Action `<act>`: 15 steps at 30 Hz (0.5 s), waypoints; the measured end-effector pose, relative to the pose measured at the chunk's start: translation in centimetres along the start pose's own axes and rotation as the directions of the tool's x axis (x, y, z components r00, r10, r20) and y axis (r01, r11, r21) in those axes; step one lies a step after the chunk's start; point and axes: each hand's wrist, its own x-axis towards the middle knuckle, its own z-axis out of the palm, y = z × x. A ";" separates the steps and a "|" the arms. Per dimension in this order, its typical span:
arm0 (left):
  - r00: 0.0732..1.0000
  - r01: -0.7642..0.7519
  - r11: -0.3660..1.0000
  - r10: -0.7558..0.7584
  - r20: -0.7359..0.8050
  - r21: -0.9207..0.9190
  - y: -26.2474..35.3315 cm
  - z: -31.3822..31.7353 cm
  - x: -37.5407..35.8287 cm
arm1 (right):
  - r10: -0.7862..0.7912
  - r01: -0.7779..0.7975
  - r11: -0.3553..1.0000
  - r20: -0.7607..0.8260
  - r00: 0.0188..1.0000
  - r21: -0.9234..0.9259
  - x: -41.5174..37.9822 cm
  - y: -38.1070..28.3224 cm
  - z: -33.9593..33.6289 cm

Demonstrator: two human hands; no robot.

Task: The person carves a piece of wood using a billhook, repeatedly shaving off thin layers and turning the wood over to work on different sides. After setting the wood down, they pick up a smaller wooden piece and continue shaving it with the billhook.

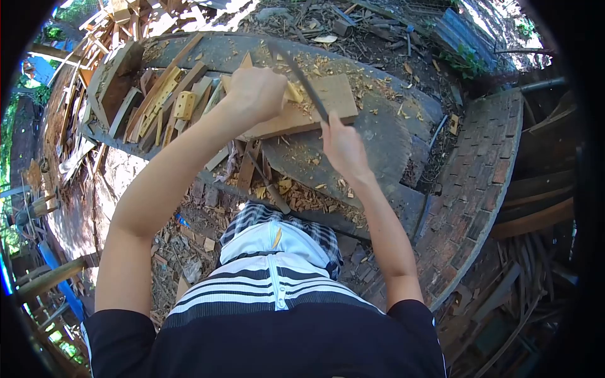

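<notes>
My right hand is closed round the grip of a long dark-bladed machete, its blade pointing away and to the left. My left hand is closed on a light piece of wood, whose ends show at either side of the fist. Beneath the blade and the left hand lies a thick wooden board, strewn with pale shavings. The board rests on a dark, worn work surface. Below the board, nearer my body, a narrow tool with a wooden handle leans among the shavings.
Left of the board lie several wood strips and a yellowish block with holes. A curved brick ledge runs along the right. Wood scraps cover the ground beyond the work surface, and timber pieces are stacked at far right.
</notes>
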 end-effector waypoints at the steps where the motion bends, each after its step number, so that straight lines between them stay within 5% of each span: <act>1: 1.000 0.003 1.000 -0.003 0.025 -0.005 0.1 0.3 -0.4 | -0.029 0.032 0.999 -0.077 0.997 0.044 -0.2 -1.2 -1.6; 6: 0.998 -0.028 1.000 0.028 -0.050 -0.001 -0.2 1.1 -0.5 | -0.094 0.157 0.974 -0.338 0.936 0.163 -1.3 -2.2 -1.3; 8: 0.999 -0.011 1.000 0.010 0.044 0.025 -0.1 0.6 -0.6 | 0.164 -0.151 0.977 0.075 0.984 -0.153 -0.8 1.6 3.6; 15: 0.978 -0.006 0.994 -0.017 -0.209 -0.108 -2.8 6.1 -2.9 | 0.089 -0.085 0.994 0.057 0.994 -0.061 -0.5 2.6 3.2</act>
